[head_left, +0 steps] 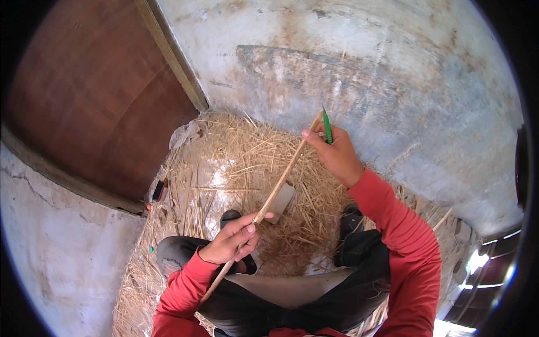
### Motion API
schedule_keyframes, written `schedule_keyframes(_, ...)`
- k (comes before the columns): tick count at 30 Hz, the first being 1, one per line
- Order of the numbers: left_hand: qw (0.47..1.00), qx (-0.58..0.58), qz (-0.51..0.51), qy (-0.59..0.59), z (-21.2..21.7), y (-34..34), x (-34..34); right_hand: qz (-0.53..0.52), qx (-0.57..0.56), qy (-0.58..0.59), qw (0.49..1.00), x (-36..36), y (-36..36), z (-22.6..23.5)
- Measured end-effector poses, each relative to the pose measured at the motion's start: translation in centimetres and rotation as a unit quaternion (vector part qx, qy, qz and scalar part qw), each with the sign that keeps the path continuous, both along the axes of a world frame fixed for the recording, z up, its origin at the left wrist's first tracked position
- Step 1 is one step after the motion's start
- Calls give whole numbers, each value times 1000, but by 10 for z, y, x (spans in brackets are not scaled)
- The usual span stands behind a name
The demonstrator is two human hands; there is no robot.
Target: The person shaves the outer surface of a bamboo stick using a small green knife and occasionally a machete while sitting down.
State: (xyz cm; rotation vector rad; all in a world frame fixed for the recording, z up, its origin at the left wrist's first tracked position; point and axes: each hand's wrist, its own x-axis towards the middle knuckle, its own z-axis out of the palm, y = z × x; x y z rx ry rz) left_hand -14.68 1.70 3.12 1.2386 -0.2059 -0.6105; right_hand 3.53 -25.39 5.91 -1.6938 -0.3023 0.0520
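A long, pale wooden strip [283,178], probably split bamboo, slants from my lap up to the far right. My left hand [233,240] is closed around its lower part, with the thumb on top. At the strip's upper end, my right hand [336,154] grips a green-handled cutter knife [328,127], its thin dark tip pointing away from me. That hand's thumb lies against the strip, and the knife sits right beside the strip's end. My fingers partly hide the knife's lower handle.
Straw-like shavings [247,140] cover the floor. A pale block [282,201] lies between my feet. A stained wall [393,84] rises ahead, and a brown door panel [101,101] stands at left. Small dark items [159,190] lie near the door.
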Motion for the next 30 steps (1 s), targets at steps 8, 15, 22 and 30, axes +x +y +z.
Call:
schedule_keyframes(8,999,17,36,-25,3,-8,-1,6,-27,-8,1000,-3,-6,7)
schedule_keyframes(15,992,50,107,-55,-3,-6,6,141,-297,-115,937,-62,23,23)
schedule_keyframes(22,975,105,178,-78,-1,-10,3,191,-388,-137,891,-87,52,9)
schedule_keyframes(30,966,165,179,-86,-5,-1,-7,159,-383,-143,899,-81,56,-2)
